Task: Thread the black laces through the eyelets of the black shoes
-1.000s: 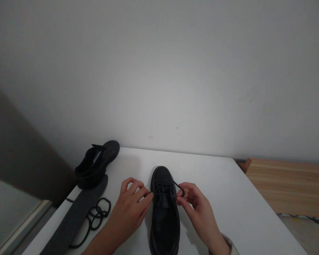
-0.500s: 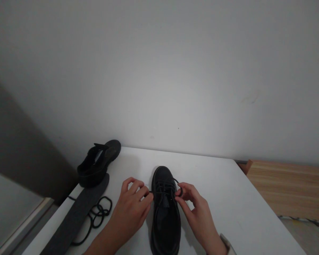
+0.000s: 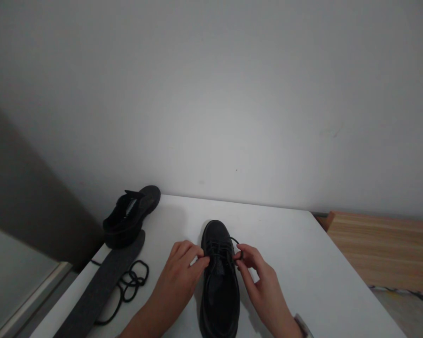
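Note:
A black lace-up shoe (image 3: 221, 300) lies on the white tabletop, sole down, with its toe pointing away from me. A black shoelace (image 3: 235, 240) crosses its front and comes out at the right side in a loose loop. My right hand (image 3: 255, 267) pinches this lace just right of the eyelets, between thumb and fingertips. At the left row of eyelets my left hand (image 3: 183, 267) is closed in a pinch, touching the shoe's edge. Its fingertips are on the lace there, though they mostly cover it.
Another black shoe (image 3: 123, 230) lies at the back left, by the wall. A dark grey insole (image 3: 102, 291) extends from beneath it towards me. Beside the insole lies a loose, coiled black lace (image 3: 134, 281). Right of the white table (image 3: 285, 234) is a wooden board (image 3: 384, 249).
My left hand has moved right, up against the shoe's left eyelets. The lace stretch that showed between it and the shoe is now covered. My right hand has shifted slightly right and down.

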{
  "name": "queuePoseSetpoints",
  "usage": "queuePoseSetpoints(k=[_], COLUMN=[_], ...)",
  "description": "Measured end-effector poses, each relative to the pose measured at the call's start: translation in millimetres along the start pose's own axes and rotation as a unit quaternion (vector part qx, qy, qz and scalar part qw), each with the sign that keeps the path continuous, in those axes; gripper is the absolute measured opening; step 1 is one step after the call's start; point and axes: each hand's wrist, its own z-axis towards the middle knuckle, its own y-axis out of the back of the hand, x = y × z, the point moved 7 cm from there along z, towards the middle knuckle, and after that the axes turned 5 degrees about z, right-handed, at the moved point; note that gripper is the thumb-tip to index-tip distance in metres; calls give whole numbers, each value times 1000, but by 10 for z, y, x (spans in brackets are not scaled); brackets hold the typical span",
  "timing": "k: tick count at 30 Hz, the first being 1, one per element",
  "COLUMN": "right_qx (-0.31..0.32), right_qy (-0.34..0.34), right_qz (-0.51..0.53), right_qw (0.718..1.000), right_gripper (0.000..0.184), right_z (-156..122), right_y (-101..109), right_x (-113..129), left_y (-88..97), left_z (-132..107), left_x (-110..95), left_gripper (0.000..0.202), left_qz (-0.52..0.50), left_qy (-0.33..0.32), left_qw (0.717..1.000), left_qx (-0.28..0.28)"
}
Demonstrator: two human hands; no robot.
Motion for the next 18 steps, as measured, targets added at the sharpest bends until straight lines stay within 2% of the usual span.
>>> queuePoseSetpoints(k=[3, 7, 10, 14, 18], right_qx=[-18, -9, 11, -11, -27], right_qy=[-4, 13, 41, 73, 116], right_qz=[0, -34, -64, -122, -179], right_qw=[1000, 999, 997, 990, 977], right_gripper=[26, 7, 12, 13, 36], right_z=[-8, 6, 19, -14, -101], right_y=[11, -4, -26, -3, -18], right_x=[-22, 50, 135, 198, 267], left_y=[-39, -73, -74, -96, -135], left_z=[-16, -27, -38, -69, -76], left_x=[5, -1, -11, -33, -118], left_gripper=[19, 21, 24, 21, 28], left_qz=[-25, -27, -20, -46, -42], left_qy=[-6, -13, 1, 52, 62], left_qw=[1000, 999, 999, 997, 996], left_qx=[6, 27, 37, 42, 49])
